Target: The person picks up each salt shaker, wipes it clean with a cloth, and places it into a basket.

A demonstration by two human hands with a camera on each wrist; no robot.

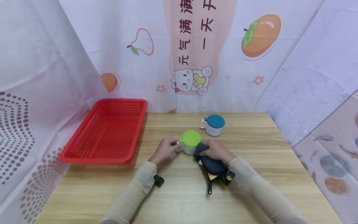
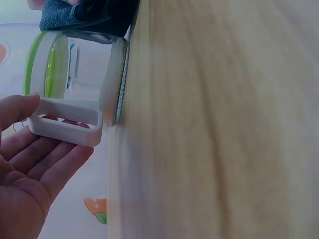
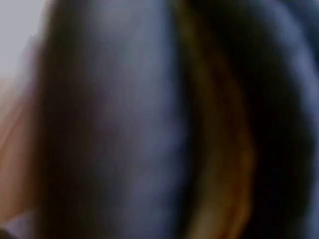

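A small lidded jar (image 1: 189, 150) with a light green lid and a white handle stands upright near the middle of the wooden table. My left hand (image 1: 165, 150) is at its left side, holding the white handle (image 2: 64, 118) between thumb and fingers. On the jar's right, my right hand (image 1: 217, 151) grips a dark blue cloth piece (image 1: 213, 166) with black edging, a yellow patch and a hanging loop. Part of that cloth (image 2: 82, 19) lies against the jar's side in the left wrist view. Blurred dark fabric (image 3: 134, 119) fills most of the right wrist view.
A second jar (image 1: 214, 129) with a blue lid and white handle stands behind, slightly to the right. At the table's left, a red plastic basket (image 1: 133, 137) overlaps the edge. Printed white cloth (image 1: 151, 77) hangs along the back and sides of the wooden table (image 1: 263, 143).
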